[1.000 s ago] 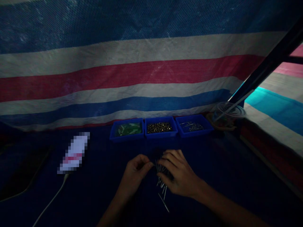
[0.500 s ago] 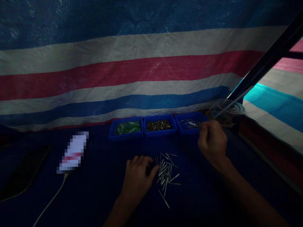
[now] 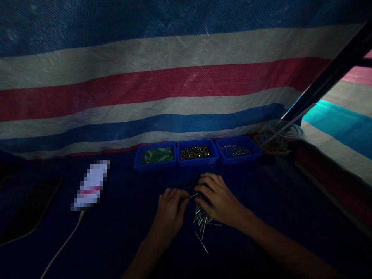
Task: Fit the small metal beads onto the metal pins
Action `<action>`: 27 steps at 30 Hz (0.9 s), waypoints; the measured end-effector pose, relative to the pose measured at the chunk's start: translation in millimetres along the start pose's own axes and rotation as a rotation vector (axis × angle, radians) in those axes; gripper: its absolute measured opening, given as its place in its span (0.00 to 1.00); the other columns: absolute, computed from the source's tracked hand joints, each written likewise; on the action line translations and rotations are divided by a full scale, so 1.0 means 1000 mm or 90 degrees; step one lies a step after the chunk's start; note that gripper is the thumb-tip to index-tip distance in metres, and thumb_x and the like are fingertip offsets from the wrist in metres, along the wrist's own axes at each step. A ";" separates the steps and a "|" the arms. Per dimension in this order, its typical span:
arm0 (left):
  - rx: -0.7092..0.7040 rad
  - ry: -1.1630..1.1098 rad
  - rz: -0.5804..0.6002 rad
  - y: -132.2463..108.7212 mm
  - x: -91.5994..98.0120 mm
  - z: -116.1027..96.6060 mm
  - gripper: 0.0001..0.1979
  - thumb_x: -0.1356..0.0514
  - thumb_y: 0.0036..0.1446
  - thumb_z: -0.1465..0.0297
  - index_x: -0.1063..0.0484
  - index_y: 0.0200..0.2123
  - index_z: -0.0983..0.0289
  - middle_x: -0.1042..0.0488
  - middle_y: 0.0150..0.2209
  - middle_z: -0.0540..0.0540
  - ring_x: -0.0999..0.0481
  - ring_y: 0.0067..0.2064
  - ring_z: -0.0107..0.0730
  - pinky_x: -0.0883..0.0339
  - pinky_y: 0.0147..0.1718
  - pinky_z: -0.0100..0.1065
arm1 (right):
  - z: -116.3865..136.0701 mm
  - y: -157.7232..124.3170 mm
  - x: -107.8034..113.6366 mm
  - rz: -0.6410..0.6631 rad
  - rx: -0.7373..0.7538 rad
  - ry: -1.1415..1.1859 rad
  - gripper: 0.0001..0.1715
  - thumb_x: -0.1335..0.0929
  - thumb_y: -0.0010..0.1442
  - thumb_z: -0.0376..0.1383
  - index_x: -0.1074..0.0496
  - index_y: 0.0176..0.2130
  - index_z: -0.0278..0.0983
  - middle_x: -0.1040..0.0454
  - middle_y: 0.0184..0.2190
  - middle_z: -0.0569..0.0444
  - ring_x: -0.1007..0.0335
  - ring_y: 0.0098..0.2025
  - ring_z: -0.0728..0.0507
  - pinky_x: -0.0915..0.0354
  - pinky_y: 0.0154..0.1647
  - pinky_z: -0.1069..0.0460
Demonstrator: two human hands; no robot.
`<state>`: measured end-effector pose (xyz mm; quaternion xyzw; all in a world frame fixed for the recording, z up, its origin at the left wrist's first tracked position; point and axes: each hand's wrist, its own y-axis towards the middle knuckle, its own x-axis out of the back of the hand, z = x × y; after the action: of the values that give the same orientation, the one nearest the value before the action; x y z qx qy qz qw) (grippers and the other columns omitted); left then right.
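My left hand (image 3: 171, 207) is closed, pinching a thin metal pin (image 3: 193, 196) between thumb and fingertips. The pin points to the right, its far end close to the fingertips of my right hand (image 3: 216, 197). That hand is curved over a loose pile of thin metal pins (image 3: 201, 217), its thumb and fingers apart; its palm side is hidden. The hand covers the upper part of the pile. One separate pin (image 3: 202, 243) lies slightly nearer to me on the dark blue surface.
Three blue trays stand in a row behind my hands: one with greenish contents (image 3: 157, 155), one with small brassy parts (image 3: 195, 152), one with silvery pins (image 3: 236, 151). A phone (image 3: 91, 184) on a white cable lies left. Coiled tubing (image 3: 286, 130) sits back right, before a striped tarp (image 3: 162, 85).
My right hand has come from near the right tray, leftward and down to the pile. My left hand now holds a pin drawn up at the pile's edge.
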<state>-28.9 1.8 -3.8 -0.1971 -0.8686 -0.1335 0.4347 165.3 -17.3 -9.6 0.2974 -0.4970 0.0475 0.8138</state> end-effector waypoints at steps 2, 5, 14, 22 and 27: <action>-0.028 -0.051 -0.003 0.000 0.001 -0.002 0.08 0.49 0.62 0.71 0.30 0.35 0.62 0.25 0.35 0.54 0.31 0.41 0.38 0.39 0.41 0.39 | 0.004 0.000 0.000 0.020 0.029 0.008 0.09 0.37 0.63 0.36 0.30 0.41 0.36 0.29 0.40 0.49 0.38 0.51 0.41 0.39 0.46 0.45; -0.051 -0.084 -0.015 0.000 0.002 -0.006 0.09 0.49 0.62 0.70 0.31 0.33 0.62 0.26 0.34 0.54 0.31 0.39 0.37 0.38 0.40 0.37 | 0.007 -0.002 0.002 0.009 0.045 0.003 0.08 0.38 0.63 0.35 0.30 0.38 0.37 0.28 0.36 0.51 0.36 0.47 0.43 0.40 0.42 0.46; -0.020 0.039 -0.010 -0.001 0.007 0.003 0.09 0.43 0.58 0.67 0.29 0.43 0.60 0.27 0.38 0.54 0.32 0.43 0.41 0.40 0.41 0.42 | -0.052 0.011 0.072 -0.287 -0.052 -0.176 0.07 0.35 0.59 0.34 0.30 0.30 0.38 0.28 0.32 0.50 0.33 0.41 0.41 0.39 0.44 0.43; -0.023 0.115 0.043 -0.001 -0.001 0.002 0.10 0.51 0.63 0.72 0.29 0.35 0.61 0.26 0.37 0.54 0.32 0.40 0.37 0.42 0.39 0.39 | -0.050 -0.003 0.041 -0.198 -0.161 -0.241 0.16 0.35 0.60 0.42 0.30 0.45 0.36 0.28 0.41 0.44 0.39 0.50 0.35 0.40 0.46 0.41; -0.051 0.070 -0.005 0.001 -0.006 0.004 0.13 0.54 0.65 0.73 0.31 0.32 0.64 0.27 0.34 0.55 0.32 0.37 0.36 0.39 0.39 0.38 | 0.007 -0.011 0.002 0.001 0.042 -0.028 0.12 0.35 0.61 0.39 0.31 0.44 0.37 0.27 0.40 0.49 0.37 0.50 0.40 0.41 0.46 0.43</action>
<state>-27.5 3.3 -11.0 -0.2032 -0.8379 -0.1801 0.4734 164.9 -30.1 -10.8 0.3251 -0.5131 0.0578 0.7923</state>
